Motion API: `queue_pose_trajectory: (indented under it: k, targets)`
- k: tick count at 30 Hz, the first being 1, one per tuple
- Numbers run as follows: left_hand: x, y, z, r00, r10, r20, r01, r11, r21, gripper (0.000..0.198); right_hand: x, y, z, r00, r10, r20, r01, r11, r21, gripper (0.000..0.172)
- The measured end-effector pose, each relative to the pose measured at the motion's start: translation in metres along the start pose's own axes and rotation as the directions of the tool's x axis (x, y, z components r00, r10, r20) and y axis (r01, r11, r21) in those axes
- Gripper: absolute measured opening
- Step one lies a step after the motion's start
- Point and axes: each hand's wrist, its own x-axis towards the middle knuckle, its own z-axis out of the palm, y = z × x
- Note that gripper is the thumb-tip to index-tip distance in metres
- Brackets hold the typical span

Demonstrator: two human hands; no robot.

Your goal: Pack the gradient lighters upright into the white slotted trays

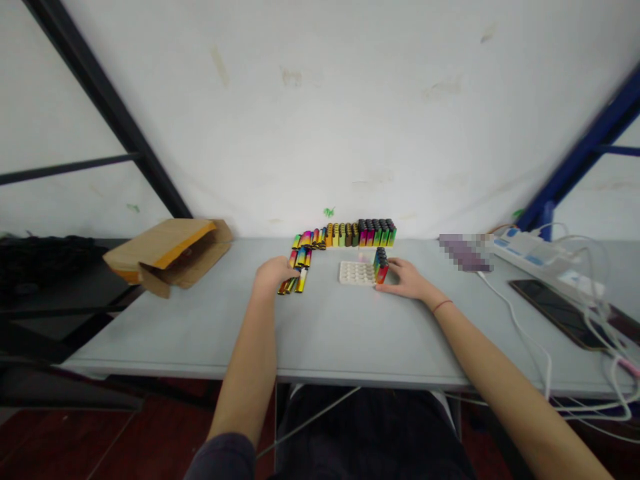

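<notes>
My left hand [274, 272] is closed over a loose group of shiny multicoloured tubes [301, 281] lying on the table. Its fingertips are partly hidden, so what they pinch cannot be made out. With thumb and fingers, my right hand [407, 280] grips the right end of a white tray [356, 273] with round pockets. One row of upright black-topped tubes [381, 265] stands at that end; the pockets to the left hold nothing. More tubes [307, 239] lie behind my left hand.
Against the wall stand packed upright tubes, yellowish ones [343, 235] and black-topped ones [377, 233]. An opened cardboard box [170, 250] lies at the left. On the right are a pixelated phone-like object [465, 253], a dark phone [555, 312], a power strip [550, 263] and white cables [520, 323].
</notes>
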Motion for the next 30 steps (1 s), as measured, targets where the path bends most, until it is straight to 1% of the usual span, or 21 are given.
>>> queue_pose_trajectory:
  k: [4, 6, 10, 12, 16, 18, 20, 22, 25, 27, 30]
  targets:
    - [-0.005, 0.01, -0.001, 1.0, 0.001, 0.022, -0.002, 0.999, 0.037, 0.026, 0.0, 0.0, 0.0, 1.0, -0.006, -0.003, 0.006, 1.0, 0.0, 0.083]
    - [-0.007, 0.013, -0.001, 0.999, 0.008, 0.032, -0.009, 0.999, 0.036, 0.028, 0.0, 0.0, 0.0, 1.0, -0.01, -0.006, 0.01, 1.0, 0.007, 0.082]
    - [-0.008, 0.012, 0.001, 0.999, 0.032, 0.016, -0.032, 0.998, 0.053, 0.045, 0.0, 0.0, 0.0, 1.0, -0.009, -0.006, 0.009, 1.0, 0.018, 0.083]
    - [-0.007, 0.009, 0.002, 0.999, 0.045, 0.024, -0.047, 0.997, 0.065, 0.05, 0.0, 0.0, 0.0, 1.0, -0.006, 0.002, 0.006, 1.0, 0.018, 0.084]
    - [-0.009, 0.012, 0.005, 0.987, 0.102, 0.127, -0.107, 0.994, 0.032, 0.038, 0.0, -0.001, 0.0, 1.0, 0.002, 0.003, -0.002, 1.0, 0.014, 0.083]
    - [-0.013, 0.02, 0.007, 0.979, 0.134, 0.153, -0.139, 0.99, 0.027, 0.034, 0.0, -0.001, -0.001, 1.0, 0.009, 0.002, -0.009, 1.0, 0.016, 0.082]
    - [-0.017, 0.031, 0.009, 0.975, 0.159, 0.154, -0.17, 0.984, 0.061, 0.035, 0.0, -0.002, -0.001, 1.0, 0.016, 0.002, -0.016, 1.0, 0.02, 0.082]
    - [-0.021, 0.045, 0.014, 0.981, 0.159, 0.111, -0.17, 0.979, 0.108, 0.04, 0.0, -0.002, -0.002, 1.0, 0.016, 0.008, -0.017, 1.0, 0.022, 0.084]
    - [-0.024, 0.067, 0.025, 0.992, 0.115, -0.045, -0.109, 0.986, 0.123, 0.05, -0.001, -0.003, -0.002, 1.0, 0.013, 0.013, -0.014, 1.0, 0.026, 0.084]
    - [-0.023, 0.079, 0.035, 0.985, 0.097, -0.146, -0.084, 0.992, 0.095, 0.052, -0.001, -0.002, -0.002, 1.0, 0.011, 0.012, -0.011, 1.0, 0.028, 0.084]
    - [-0.016, 0.092, 0.047, 0.967, 0.086, -0.241, -0.073, 0.995, 0.061, 0.049, -0.001, -0.002, -0.002, 1.0, 0.006, 0.014, -0.007, 1.0, 0.026, 0.085]
